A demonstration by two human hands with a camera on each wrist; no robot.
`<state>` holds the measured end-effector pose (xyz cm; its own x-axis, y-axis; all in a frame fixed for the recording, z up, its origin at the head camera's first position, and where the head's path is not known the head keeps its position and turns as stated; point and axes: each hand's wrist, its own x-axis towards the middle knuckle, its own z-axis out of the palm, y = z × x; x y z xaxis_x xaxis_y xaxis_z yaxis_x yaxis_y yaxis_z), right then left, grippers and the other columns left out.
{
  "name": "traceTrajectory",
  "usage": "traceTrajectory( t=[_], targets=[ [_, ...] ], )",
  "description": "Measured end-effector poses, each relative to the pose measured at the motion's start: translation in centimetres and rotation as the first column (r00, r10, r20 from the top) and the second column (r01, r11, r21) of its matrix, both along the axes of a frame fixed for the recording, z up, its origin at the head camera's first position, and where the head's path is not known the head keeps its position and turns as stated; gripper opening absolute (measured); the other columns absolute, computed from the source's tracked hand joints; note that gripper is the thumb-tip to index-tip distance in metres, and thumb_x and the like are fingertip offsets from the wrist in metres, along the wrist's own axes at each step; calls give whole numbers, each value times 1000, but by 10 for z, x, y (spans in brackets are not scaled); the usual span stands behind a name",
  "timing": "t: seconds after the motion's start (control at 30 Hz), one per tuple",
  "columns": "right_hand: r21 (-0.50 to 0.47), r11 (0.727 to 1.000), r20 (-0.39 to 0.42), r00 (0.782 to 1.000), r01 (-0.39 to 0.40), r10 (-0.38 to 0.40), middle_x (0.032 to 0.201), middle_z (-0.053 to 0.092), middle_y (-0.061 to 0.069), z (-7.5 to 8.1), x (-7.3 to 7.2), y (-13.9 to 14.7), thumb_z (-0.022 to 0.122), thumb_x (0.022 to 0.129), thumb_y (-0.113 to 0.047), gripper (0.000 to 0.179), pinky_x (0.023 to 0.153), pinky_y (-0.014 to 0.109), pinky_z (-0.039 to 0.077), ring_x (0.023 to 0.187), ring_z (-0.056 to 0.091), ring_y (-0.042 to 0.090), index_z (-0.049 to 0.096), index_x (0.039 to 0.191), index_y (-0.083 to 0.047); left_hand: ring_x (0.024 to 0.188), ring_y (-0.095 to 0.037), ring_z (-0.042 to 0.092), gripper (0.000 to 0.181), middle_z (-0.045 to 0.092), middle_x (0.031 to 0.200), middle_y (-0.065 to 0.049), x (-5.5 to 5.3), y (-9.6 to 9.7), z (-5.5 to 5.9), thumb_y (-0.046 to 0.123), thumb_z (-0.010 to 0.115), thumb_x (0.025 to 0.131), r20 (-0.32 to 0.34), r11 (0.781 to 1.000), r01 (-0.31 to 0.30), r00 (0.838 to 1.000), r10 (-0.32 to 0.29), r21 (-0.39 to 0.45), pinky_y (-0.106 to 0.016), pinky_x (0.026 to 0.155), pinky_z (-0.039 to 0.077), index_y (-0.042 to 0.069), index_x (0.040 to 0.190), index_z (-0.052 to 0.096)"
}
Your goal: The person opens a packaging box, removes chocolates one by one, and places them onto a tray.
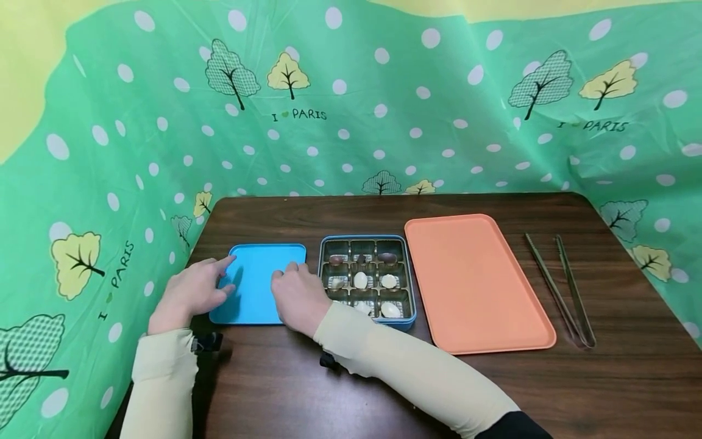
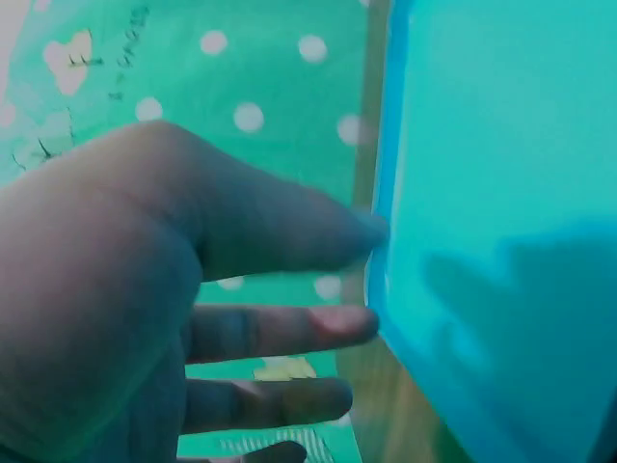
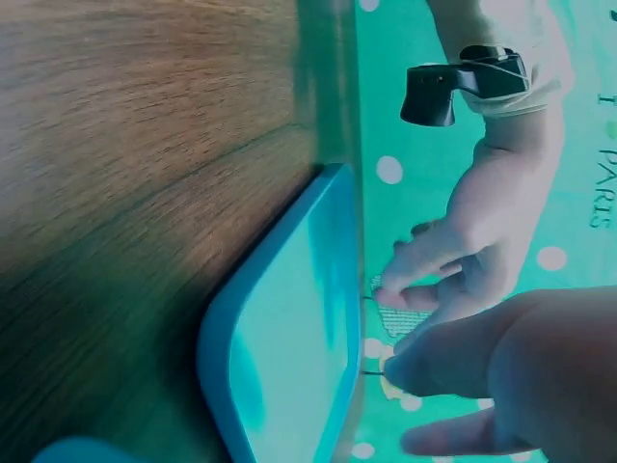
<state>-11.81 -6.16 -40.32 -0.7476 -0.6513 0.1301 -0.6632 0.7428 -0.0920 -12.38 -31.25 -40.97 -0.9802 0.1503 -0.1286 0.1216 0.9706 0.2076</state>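
A shallow blue tray (image 1: 255, 286) with a raised rim lies flat on the table at the left. My left hand (image 1: 192, 288) is at its left edge, fingers spread and fairly straight; in the left wrist view the fingertips (image 2: 342, 323) are right at the rim. Over the tray's right side is my right hand (image 1: 298, 297), back upward, its fingertips hidden from the head camera. The right wrist view shows its extended fingers (image 3: 453, 434) beside the tray with nothing between them. Just right of that hand stands a blue-edged box (image 1: 407, 274) divided into compartments, several holding white or dark stones.
An orange tray (image 1: 477, 286) lies right of the compartment box. Metal tongs (image 1: 573, 305) rest farther right on the dark wooden table (image 1: 329, 390). A green dotted cloth (image 1: 406, 134) hangs behind the table and along its left side. My right forearm crosses in front of the box.
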Motion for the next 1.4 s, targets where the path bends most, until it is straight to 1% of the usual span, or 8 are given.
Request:
traceTrajectory(
  t=[0.3,0.47,0.7,0.87,0.97,1.1,1.23,1.4],
  targets=[
    [-206,970,-10,991,-129,130,104,66,9,21,-6,53,72,99,-23,28,75,33,55,87,60,23,72,121,-6,109,-35,69,68,69,129,-17,-1,48,8,34,76,95,-178,989,139,976,-126,60,-55,77,58,13,155,51],
    [-334,936,7,993,-109,118,106,65,9,31,-10,92,72,98,-18,29,76,33,55,90,59,20,72,125,-5,104,-30,70,71,72,128,-10,-4,78,2,39,77,96,-165,944,244,964,-210,223,-49,80,58,17,157,49],
    [-422,905,52,998,44,-24,116,68,10,40,-17,156,74,96,-18,33,85,41,56,101,65,23,72,127,-6,112,-28,68,75,66,141,-10,-8,108,-5,46,74,97,-54,910,284,958,-281,302,-51,88,57,18,161,45],
    [-426,886,143,981,183,-134,124,68,17,40,-26,211,71,99,-19,38,90,51,54,109,65,33,67,132,-1,122,-30,65,77,56,154,-8,-15,121,-8,46,72,99,-7,885,329,938,-346,329,-54,100,52,19,164,40],
    [-412,874,156,965,257,-210,127,67,21,34,-30,248,71,99,-15,38,92,56,53,112,65,39,66,133,2,131,-31,61,78,52,158,-9,-19,126,-10,46,72,99,21,885,332,934,-358,326,-57,108,47,19,165,39],
    [-396,866,87,951,307,-297,117,68,25,23,-33,299,73,96,-11,36,84,58,55,105,67,42,68,128,5,138,-34,55,82,48,161,-11,-20,127,-12,46,73,98,59,893,312,935,-349,324,-58,112,43,18,166,36],
    [-363,854,50,923,373,-382,108,69,26,12,-33,346,75,94,-12,37,78,60,53,96,67,42,68,125,6,133,-33,57,84,49,159,-13,-21,124,-15,46,75,96,74,895,298,938,-340,333,-58,110,44,18,165,37],
    [-276,812,122,857,514,-501,109,67,31,3,-28,399,73,96,-17,41,82,65,49,99,64,47,65,127,9,120,-27,61,87,52,156,-10,-23,123,-18,47,78,93,76,883,288,938,-338,371,-56,104,49,19,165,38]
  ],
)
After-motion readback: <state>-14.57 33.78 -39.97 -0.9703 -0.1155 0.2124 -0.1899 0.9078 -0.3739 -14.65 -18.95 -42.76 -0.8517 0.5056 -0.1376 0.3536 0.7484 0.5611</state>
